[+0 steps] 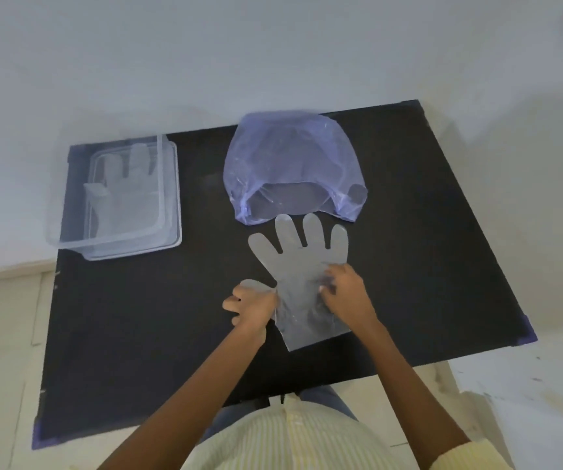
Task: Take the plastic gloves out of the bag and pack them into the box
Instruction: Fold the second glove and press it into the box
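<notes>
Clear plastic glove [298, 262] lies flat on the dark desk [137, 317], centre-near, fingers pointing far, cuff toward the person. Left hand [253, 305] pinches the glove's left edge beside the thumb lobe; right hand [346, 291] has fingers curled, bunching the film at the palm's right side, so both grips are closed on the glove. Blue-tinted bag [292, 167] sits just beyond the glove's fingertips, mouth open toward the person; can't tell if more gloves are inside. Clear box [117, 195] is at far left, well apart from the hands, with at least one glove [127, 195] already lying flat in it; a second clear rim shows under it, maybe the lid, can't tell. Judged step: lifting or smoothing this glove for transfer to the box. Risks: film is thin and slippery, so a light pinch could let it slide out mid-carry; it could cling to the fingers, fold over itself and land crumpled; a draft or a quick move could flip it; the lightweight box could shift if bumped.
</notes>
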Motion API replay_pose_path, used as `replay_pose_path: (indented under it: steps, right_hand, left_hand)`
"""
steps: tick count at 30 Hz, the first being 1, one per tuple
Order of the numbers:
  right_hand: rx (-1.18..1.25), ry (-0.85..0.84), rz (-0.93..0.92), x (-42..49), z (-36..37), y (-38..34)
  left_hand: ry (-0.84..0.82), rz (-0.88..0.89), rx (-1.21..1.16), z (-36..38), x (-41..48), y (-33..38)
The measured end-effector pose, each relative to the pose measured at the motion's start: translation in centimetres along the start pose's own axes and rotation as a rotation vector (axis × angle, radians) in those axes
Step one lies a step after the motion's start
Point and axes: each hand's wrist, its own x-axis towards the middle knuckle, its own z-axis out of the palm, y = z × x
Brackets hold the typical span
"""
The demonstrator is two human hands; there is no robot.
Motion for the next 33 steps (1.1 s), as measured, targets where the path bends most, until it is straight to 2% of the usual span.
replay_pose_path:
  steps: [4, 6, 11, 14, 18, 21, 23, 25, 27, 29, 31, 33]
  right_hand:
    - [-0.058, -0.189, -0.181, -0.3, 1.3, -0.8]
    - [-0.139, -0.223, -0.184, -0.4, 2.3, -1.3]
    - [-0.243, -0.086, -0.168, -0.2, 4.9, -1.9]
    - [-0.12, -0.082, -0.105, -0.3, 4.6, -2.5]
    - [0.087, 0.026, 0.063, 0.2, 3.3, -3.3]
    - [0.23, 0.045, 0.073, 0.9, 1.0, -3.4]
    - [0.329, 0.037, 0.037, 0.8, -1.0, -4.2]
    - [0.531, -0.063, 0.007, 0.9, -2.5, -5.3]
    - [0.812, -0.188, -0.031, 0.7, -3.9, -6.3]
    - [1.057, -0.274, -0.047, 0.8, -5.0, -6.3]
    - [1.125, -0.27, 0.022, 1.0, -5.4, -5.3]
    - [1.174, -0.242, 0.107, 1.4, -5.1, -3.9]
  left_hand:
    - [-0.021, 0.003, -0.189, 1.2, 0.5, 0.8]
    - [-0.019, 0.025, -0.201, 1.6, 1.0, 1.1]
    - [-0.045, 0.074, -0.185, 1.9, 0.8, 1.8]
    - [-0.088, 0.153, -0.17, 1.8, 0.1, 2.5]
    - [-0.253, 0.302, -0.148, 0.6, -0.6, 3.9]
    - [-0.206, 0.421, -0.182, -0.7, -0.2, 4.5]
    - [-0.151, 0.341, -0.24, -1.4, 0.7, 4.1]
    - [-0.148, 0.177, -0.266, -1.8, 1.8, 3.1]
    - [-0.276, 0.006, -0.372, -1.9, 2.4, 2.1]
    - [-0.519, -0.099, -0.551, -1.9, 2.1, 2.0]
    - [-0.731, -0.101, -0.75, -2.1, 1.6, 2.5]
    - [-0.782, -0.073, -0.837, -2.5, 1.8, 3.1]
